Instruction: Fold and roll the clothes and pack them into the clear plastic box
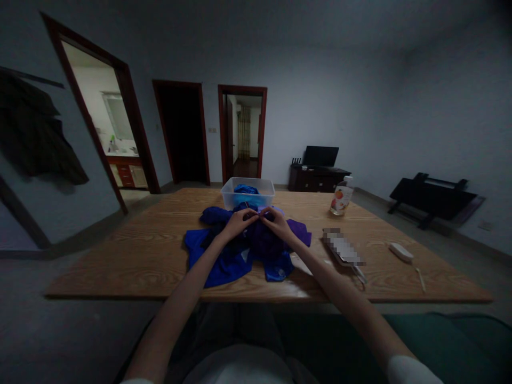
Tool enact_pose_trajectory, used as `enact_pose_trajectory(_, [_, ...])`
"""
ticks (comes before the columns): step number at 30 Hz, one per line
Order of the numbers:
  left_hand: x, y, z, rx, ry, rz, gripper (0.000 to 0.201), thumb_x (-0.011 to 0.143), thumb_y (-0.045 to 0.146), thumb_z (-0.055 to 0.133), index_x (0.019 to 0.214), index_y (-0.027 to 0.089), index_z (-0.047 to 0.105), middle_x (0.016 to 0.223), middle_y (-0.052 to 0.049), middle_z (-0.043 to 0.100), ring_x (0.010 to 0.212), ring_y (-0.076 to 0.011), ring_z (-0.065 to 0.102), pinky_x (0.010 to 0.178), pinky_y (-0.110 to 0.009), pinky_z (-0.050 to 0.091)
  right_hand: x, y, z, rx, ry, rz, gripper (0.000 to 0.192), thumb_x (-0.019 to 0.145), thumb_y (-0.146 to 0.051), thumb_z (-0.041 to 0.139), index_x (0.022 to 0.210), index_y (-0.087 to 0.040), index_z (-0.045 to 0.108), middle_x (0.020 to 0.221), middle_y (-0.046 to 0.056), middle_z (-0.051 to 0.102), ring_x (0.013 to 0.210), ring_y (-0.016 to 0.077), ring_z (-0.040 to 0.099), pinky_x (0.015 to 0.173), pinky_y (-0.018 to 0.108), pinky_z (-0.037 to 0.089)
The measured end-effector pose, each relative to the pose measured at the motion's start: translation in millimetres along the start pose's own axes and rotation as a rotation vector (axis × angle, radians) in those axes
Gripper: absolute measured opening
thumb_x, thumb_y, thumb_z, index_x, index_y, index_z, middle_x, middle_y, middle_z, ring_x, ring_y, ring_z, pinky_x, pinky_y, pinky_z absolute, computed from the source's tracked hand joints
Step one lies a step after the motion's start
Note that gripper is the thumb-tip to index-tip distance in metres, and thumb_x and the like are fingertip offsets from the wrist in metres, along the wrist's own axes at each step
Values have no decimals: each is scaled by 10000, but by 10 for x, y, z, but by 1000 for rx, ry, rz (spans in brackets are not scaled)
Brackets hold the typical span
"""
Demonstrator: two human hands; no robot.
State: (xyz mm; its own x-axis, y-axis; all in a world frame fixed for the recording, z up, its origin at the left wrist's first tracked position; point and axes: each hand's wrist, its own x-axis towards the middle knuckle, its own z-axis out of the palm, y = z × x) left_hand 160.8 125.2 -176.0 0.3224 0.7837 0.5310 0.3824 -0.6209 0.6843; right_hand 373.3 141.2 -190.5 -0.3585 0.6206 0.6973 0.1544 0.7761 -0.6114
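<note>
A heap of clothes lies before me on the wooden table (136, 242). In it I see a bright blue garment (228, 266) on the left and a dark purple garment (272, 240) on the right. My left hand (239, 223) and my right hand (276, 221) meet above the heap, thumbs and fingers pinched together. Between the fingertips seems to be a small edge of the purple garment; the exact part is too dark to make out. Just behind the hands stands a clear plastic box (267, 188) with a shiny blue cloth (247, 190) inside.
Right of the heap lies a blurred-out flat object (343, 248), probably a phone, with a strap. Farther right are a white oblong case (401, 252) and a thin pale stick (420, 279). A drink bottle (341, 198) stands near the table's far right edge.
</note>
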Motion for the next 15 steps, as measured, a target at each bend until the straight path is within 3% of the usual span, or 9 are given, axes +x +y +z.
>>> enact_pose_trajectory(6, [16, -37, 0, -1, 54, 50, 327, 884, 501, 670, 1070, 240, 735, 1090, -40, 728, 1045, -225, 670, 951, -334, 510, 19, -36, 14, -4, 78, 25, 246, 957, -448, 607, 1021, -211, 621, 994, 34, 648, 935, 193, 603, 853, 300, 470])
enact_pose_trajectory(10, [19, -38, -2, -16, 74, 61, 314, 879, 464, 683, 1079, 224, 724, 1108, -57, 713, 1076, -227, 654, 958, -339, 516, 22, -30, 13, -37, 45, 36, 276, 972, -474, 583, 990, -205, 640, 914, 22, 644, 851, 182, 592, 786, 292, 463])
enact_pose_trajectory(15, [18, -25, 6, -6, 79, 50, 299, 876, 443, 685, 1071, 218, 719, 1117, -67, 702, 1093, -234, 645, 967, -345, 514, 7, -18, 0, -51, 33, -5, 248, 961, -445, 600, 998, -205, 651, 958, 24, 664, 903, 189, 606, 837, 299, 464])
